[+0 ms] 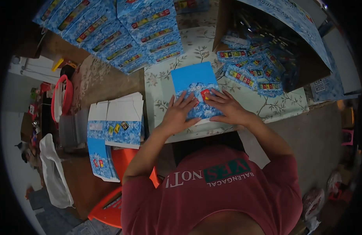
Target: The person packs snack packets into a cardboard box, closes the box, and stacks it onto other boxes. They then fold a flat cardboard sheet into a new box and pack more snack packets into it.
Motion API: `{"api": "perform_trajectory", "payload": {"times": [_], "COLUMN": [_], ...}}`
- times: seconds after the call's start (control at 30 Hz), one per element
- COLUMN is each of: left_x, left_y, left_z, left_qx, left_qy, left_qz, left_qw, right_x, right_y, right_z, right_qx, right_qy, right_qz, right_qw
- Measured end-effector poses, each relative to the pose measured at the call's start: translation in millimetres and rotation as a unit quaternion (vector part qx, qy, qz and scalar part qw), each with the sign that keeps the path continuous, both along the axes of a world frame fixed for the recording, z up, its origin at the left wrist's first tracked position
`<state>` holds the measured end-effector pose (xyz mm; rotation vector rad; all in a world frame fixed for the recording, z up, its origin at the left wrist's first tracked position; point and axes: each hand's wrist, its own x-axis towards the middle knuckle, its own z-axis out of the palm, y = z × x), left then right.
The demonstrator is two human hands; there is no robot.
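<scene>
A blue printed carton (193,74) lies on the tablecloth in front of me. My left hand (180,113) rests on its left lower part, fingers spread. Over the right lower part lies my right hand (228,107), also with its fingers spread. Between the hands a red patch and white lettering show on the carton. The palms hide parts of its lower sides. To the right, a pile of blue packets with colourful strips (247,72) spills from an open cardboard box (302,72).
Rows of blue printed boxes (149,29) stand at the back left. A stack of flat cartons (124,109) sits left of the table, above a red-orange chair (110,211). The flowered tablecloth (159,84) ends close to my body. A white bag (53,172) is at far left.
</scene>
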<state>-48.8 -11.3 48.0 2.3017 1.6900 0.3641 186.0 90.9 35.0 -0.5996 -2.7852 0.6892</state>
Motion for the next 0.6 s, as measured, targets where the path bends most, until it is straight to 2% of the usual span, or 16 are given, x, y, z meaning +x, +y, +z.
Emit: {"api": "perform_trajectory", "payload": {"times": [0.2, 0.27, 0.33, 0.37, 0.43, 0.47, 0.53, 0.6], "left_x": [8.3, 11.6, 14.5, 14.2, 13.2, 13.7, 15.1, 20.5], "left_y": [-14.9, -15.0, -15.5, -15.9, -14.6, -15.2, -15.2, -22.4], "left_z": [-22.2, -27.9, -40.7, -41.9, -33.7, -30.6, -22.4, -17.4], "left_qx": [0.066, 0.093, 0.166, 0.169, 0.143, 0.144, 0.11, 0.103], "left_qy": [-0.006, 0.033, 0.134, 0.139, 0.085, 0.091, 0.063, 0.077], "left_qz": [-0.011, -0.003, 0.0, 0.009, 0.004, 0.008, 0.009, 0.012], "left_qw": [0.998, 0.995, 0.977, 0.976, 0.986, 0.985, 0.992, 0.992], "right_x": [3.4, 1.9, 1.6, 2.0, -0.3, -0.4, -0.6, 2.3], "right_y": [-6.6, 0.6, 0.4, 0.5, 4.1, 4.0, 4.1, -5.0], "right_z": [-16.2, -23.9, -36.0, -37.4, -34.0, -33.0, -31.6, -32.8], "right_qx": [0.035, 0.062, 0.181, 0.185, 0.111, 0.112, 0.039, 0.062], "right_qy": [0.037, 0.051, 0.081, 0.086, 0.149, 0.155, 0.187, 0.19], "right_qz": [0.016, 0.029, 0.031, 0.04, 0.019, 0.024, 0.001, -0.002], "right_qw": [0.999, 0.996, 0.98, 0.978, 0.982, 0.981, 0.982, 0.98]}}
